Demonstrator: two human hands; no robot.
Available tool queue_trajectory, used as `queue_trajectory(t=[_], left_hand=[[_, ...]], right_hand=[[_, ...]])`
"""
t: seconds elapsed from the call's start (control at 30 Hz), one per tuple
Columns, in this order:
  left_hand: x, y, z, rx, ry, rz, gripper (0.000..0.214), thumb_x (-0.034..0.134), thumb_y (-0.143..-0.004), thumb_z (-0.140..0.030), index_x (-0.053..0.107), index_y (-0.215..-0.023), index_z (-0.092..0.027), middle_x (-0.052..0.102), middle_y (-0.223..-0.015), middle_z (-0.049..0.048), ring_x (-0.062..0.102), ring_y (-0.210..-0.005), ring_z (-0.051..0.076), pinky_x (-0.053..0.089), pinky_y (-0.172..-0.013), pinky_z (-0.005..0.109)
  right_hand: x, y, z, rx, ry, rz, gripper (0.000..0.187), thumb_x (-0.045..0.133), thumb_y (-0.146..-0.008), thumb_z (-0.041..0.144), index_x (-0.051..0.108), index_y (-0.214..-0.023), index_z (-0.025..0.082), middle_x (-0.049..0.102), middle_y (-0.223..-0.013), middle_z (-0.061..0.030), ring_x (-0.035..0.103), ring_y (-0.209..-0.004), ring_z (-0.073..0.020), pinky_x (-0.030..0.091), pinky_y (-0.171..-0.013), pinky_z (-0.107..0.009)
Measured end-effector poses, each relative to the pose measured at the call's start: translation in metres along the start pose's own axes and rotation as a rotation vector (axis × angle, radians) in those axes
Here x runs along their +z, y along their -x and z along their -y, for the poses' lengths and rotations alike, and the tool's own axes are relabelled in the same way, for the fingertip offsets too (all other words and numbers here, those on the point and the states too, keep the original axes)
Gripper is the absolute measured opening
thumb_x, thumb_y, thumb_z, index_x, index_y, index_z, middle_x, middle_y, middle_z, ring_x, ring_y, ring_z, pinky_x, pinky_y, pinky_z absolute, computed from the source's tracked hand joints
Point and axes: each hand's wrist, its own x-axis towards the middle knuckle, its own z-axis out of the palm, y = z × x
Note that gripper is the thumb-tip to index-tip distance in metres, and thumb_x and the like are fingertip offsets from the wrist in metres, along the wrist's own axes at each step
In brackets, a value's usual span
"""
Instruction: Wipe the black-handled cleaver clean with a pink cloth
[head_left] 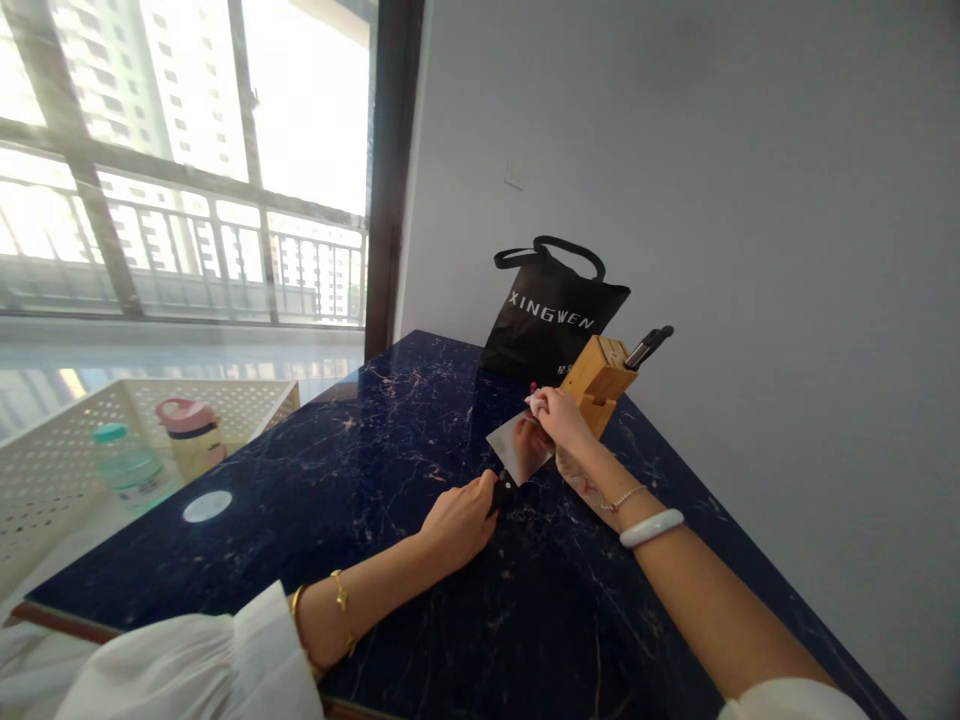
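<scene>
My left hand (459, 522) is closed round the black handle (501, 492) of a cleaver. The cleaver's broad, shiny blade (519, 446) points away from me above the dark blue table and mirrors my fingers. At the blade's far edge, my right hand (564, 418) pinches a bunched white-and-pink cloth (535, 401), mostly hidden by the fingers. Just beyond that hand stands a wooden knife block (600, 378) with black-handled tools (649, 347) in it. Under my right forearm lies a pale patterned fabric piece (581, 482), partly covered; whether it joins the cloth I cannot tell.
The marbled dark blue table (337, 480) narrows toward the grey wall. A black tote bag (551, 315) lettered XINGWEN stands behind the knife block. A round white disc (208, 506) lies at the left edge. Beyond it, a white basket (45, 455) holds a pink-lidded bottle (191, 438) and a teal-capped bottle (131, 470).
</scene>
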Motion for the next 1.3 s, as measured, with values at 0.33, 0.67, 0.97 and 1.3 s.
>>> queue_trajectory(t=[0.33, 0.67, 0.97, 1.3], left_hand=[[0.003, -0.005, 0.005, -0.072, 0.115, -0.023, 0.025, 0.046, -0.076, -0.028, 0.043, -0.099, -0.018, 0.063, -0.09, 0.0069, 0.06, -0.087, 0.023, 0.04, -0.067, 0.028], [0.004, -0.013, 0.021, -0.068, 0.526, 0.076, 0.037, 0.056, -0.065, -0.026, 0.048, -0.1, -0.018, 0.062, -0.074, -0.0003, 0.058, -0.053, 0.013, 0.041, -0.05, 0.021], [-0.003, -0.019, 0.024, -0.138, 0.911, 0.233, 0.039, 0.064, -0.058, -0.025, 0.055, -0.093, -0.011, 0.062, -0.08, 0.0019, 0.055, -0.057, 0.011, 0.04, -0.042, 0.019], [-0.038, -0.008, 0.017, -0.178, 1.553, 0.514, 0.074, 0.024, -0.072, -0.072, 0.058, -0.09, -0.009, 0.061, -0.09, 0.0119, 0.057, -0.085, 0.018, 0.043, -0.08, 0.031]], right_hand=[[0.0, 0.064, 0.07, -0.226, -0.113, 0.171, 0.008, 0.044, -0.075, 0.014, 0.049, -0.08, 0.018, 0.055, -0.082, -0.0027, 0.045, -0.082, -0.0152, 0.032, -0.074, -0.024], [-0.009, 0.098, 0.069, -0.09, -0.114, 0.034, 0.014, 0.041, -0.075, 0.009, 0.05, -0.082, 0.018, 0.053, -0.085, -0.0052, 0.044, -0.084, -0.0181, 0.032, -0.076, -0.028], [-0.012, 0.1, 0.075, -0.167, -0.167, 0.047, 0.018, 0.04, -0.077, 0.009, 0.053, -0.087, 0.016, 0.051, -0.087, -0.006, 0.042, -0.085, -0.0177, 0.032, -0.077, -0.028], [-0.017, 0.103, 0.09, -0.298, -0.151, 0.111, 0.015, 0.04, -0.077, 0.009, 0.052, -0.083, 0.015, 0.051, -0.088, -0.0071, 0.042, -0.083, -0.0178, 0.031, -0.08, -0.032]])
